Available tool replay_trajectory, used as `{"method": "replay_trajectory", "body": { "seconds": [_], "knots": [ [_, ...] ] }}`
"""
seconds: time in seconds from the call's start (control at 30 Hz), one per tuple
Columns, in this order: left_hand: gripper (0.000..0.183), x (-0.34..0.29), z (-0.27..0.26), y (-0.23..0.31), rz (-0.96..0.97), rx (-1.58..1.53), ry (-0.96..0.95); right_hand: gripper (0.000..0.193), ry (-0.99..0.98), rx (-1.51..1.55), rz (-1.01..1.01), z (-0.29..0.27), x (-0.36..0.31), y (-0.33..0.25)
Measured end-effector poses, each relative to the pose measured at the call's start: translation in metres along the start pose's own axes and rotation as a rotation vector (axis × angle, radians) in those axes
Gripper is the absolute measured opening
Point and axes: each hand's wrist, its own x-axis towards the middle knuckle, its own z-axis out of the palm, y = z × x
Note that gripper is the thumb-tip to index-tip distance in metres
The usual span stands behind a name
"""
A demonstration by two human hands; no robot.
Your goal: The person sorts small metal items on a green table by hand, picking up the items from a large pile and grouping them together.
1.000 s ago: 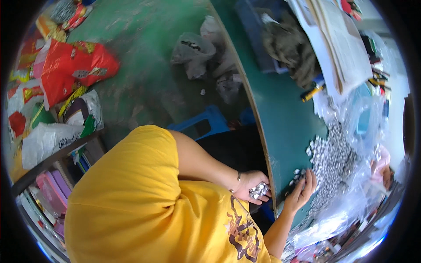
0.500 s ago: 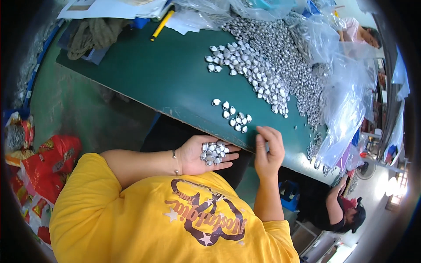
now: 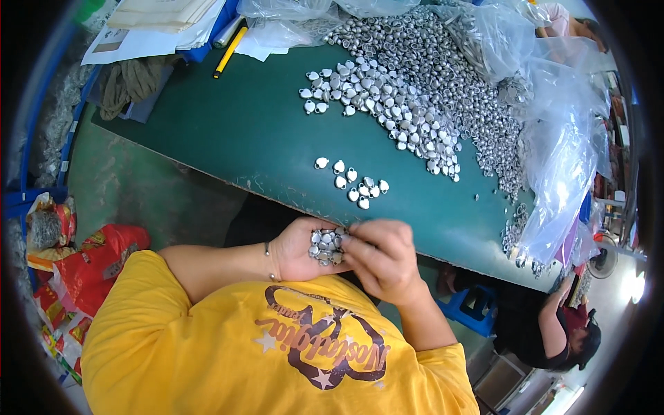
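My left hand [image 3: 296,250] is palm up just off the table's front edge, cupping a small heap of silver heart-shaped charms [image 3: 325,246]. Over that palm my right hand [image 3: 384,261] reaches in from the right, thumb and fingers pinched together at the heap and covering my left fingers. Whether a charm is between the pinched fingertips is hidden. A loose cluster of similar heart charms [image 3: 364,190] lies on the green table [image 3: 235,124] beyond my hands. Farther back, a band of larger heart charms [image 3: 415,131] borders a big pile of small grey metal pieces [image 3: 443,69].
Clear plastic bags [image 3: 564,152] line the table's right and back. Papers [image 3: 155,28], a yellow marker [image 3: 230,52] and a brown cloth [image 3: 131,86] sit at the back left. Red packaging [image 3: 104,266] is at left. A co-worker [image 3: 546,325] and a blue stool [image 3: 470,308] are at right.
My right hand has moved left from the table edge to my left palm, its fingers now at the charms there. The view has shifted slightly.
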Motion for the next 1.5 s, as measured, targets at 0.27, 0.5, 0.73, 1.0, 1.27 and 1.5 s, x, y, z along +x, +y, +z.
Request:
{"method": "replay_trajectory", "body": {
  "seconds": [0.27, 0.5, 0.73, 1.0, 1.27, 1.5],
  "knots": [
    [0.032, -0.002, 0.015, -0.004, 0.067, 0.1, 0.15, 0.034, -0.003, -0.15, -0.008, 0.007, -0.009, 0.004],
    [0.029, 0.001, 0.007, -0.001, 0.054, 0.066, 0.12, 0.031, 0.018, 0.017, 0.003, 0.005, 0.011, 0.01],
    [0.037, -0.001, 0.015, 0.001, 0.056, 0.162, 0.259, 0.045, -0.206, -0.136, 0.023, 0.024, 0.065, 0.008],
    [0.032, -0.005, 0.008, 0.012, -0.039, 0.157, 0.252, 0.023, -0.224, 0.425, -0.044, 0.01, 0.022, -0.011],
    [0.024, -0.044, 0.038, 0.029, -0.214, 0.209, 0.401, 0.014, 0.526, 0.164, 0.416, -0.018, 0.001, 0.033],
    [0.024, -0.039, 0.141, 0.037, 0.133, 0.247, 0.041, 0.013, 0.569, 0.167, 0.446, -0.014, -0.006, 0.037]
  ]
}}
